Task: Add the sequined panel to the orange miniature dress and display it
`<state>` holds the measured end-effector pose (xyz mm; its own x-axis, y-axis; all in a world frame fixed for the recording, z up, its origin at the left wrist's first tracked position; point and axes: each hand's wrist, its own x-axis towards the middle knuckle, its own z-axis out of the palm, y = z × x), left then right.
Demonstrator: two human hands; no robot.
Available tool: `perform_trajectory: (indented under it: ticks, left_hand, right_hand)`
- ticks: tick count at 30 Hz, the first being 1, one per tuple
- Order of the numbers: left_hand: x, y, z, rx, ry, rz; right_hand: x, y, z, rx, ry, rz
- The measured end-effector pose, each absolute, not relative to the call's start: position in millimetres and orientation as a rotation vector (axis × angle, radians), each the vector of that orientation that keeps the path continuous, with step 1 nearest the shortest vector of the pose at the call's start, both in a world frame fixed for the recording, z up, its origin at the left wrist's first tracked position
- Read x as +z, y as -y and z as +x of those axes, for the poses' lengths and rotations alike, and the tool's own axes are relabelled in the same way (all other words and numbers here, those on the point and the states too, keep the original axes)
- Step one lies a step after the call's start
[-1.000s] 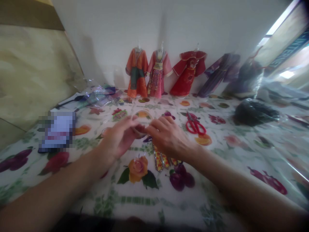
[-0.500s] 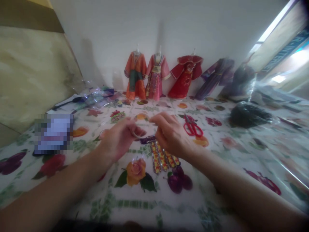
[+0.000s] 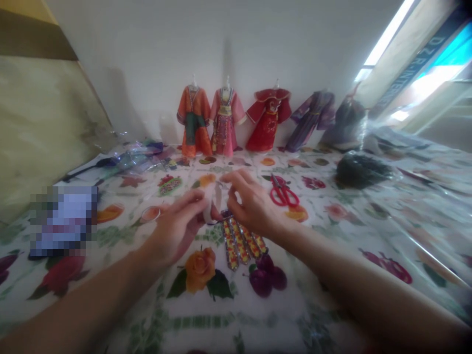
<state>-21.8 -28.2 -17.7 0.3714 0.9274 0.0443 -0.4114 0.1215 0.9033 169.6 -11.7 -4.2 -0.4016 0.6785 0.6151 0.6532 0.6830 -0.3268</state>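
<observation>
My left hand point(image 3: 184, 219) grips a roll of whitish tape point(image 3: 209, 204), held upright between thumb and fingers. Just right of the roll, my right hand point(image 3: 249, 199) has thumb and forefinger pinched close together near the roll's upper edge; what lies between them is too small to make out. Below the hands lies a small piece with yellow and red patterned strips point(image 3: 241, 241) edged in silver, its top partly hidden by my right hand. Red-handled scissors point(image 3: 283, 194) rest beyond my right hand.
Doll-sized dresses, among them an orange one point(image 3: 194, 120) and a red one point(image 3: 268, 120), stand along the wall. A blurred phone point(image 3: 68, 221) lies at the left, with clear plastic point(image 3: 138, 157) behind it. A dark plastic-wrapped bundle point(image 3: 363, 169) sits at the right on the flowered tablecloth point(image 3: 206, 309).
The view has shifted, so the scene sits farther left. The tape roll has turned from lying nearly flat to upright in my left hand, while my right hand stays close beside it.
</observation>
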Motion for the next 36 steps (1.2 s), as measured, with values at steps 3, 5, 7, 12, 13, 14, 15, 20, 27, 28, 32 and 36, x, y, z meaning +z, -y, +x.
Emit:
perform_trajectory:
  ticks: [3,5,7,12,13,14,15,20,27,28,32,36]
  left_hand:
    - [-17,30,-19,1.050,-0.634,0.989]
    - [-16,30,-17,1.026,-0.631,0.956]
    - [-14,31,-16,0.984,-0.627,0.921]
    - [-6,34,-16,0.887,-0.689,0.814]
    - [-5,34,-16,0.883,-0.692,0.805]
    - [-5,35,-16,0.885,-0.690,0.802]
    - [-6,35,-16,0.892,-0.685,0.803]
    - [-11,34,-14,0.930,-0.678,0.805]
    - [-15,34,-9,0.998,-0.686,0.853]
    - [-16,34,-9,0.999,-0.697,0.861]
    - [-20,36,-8,1.003,-0.725,0.897]
    - [-20,37,-7,1.039,-0.715,0.885]
  right_hand:
    - [-5,12,169,0.077,2.158,-1.051]
    - [-6,13,169,0.070,2.175,-1.051]
    - [-6,14,167,0.021,2.207,-1.009]
    - [-7,16,163,-0.256,2.323,-0.914]
    - [-8,17,163,-0.298,2.341,-0.915]
    - [-9,18,162,-0.323,2.361,-0.916]
    - [-9,19,162,-0.333,2.378,-0.922]
    - [-9,23,160,-0.293,2.447,-0.973]
    - [-9,24,156,-0.280,2.482,-1.078]
    - [-10,25,156,-0.284,2.480,-1.086]
    - [-14,25,155,-0.313,2.456,-1.093]
    - [-17,26,155,-0.337,2.434,-1.090]
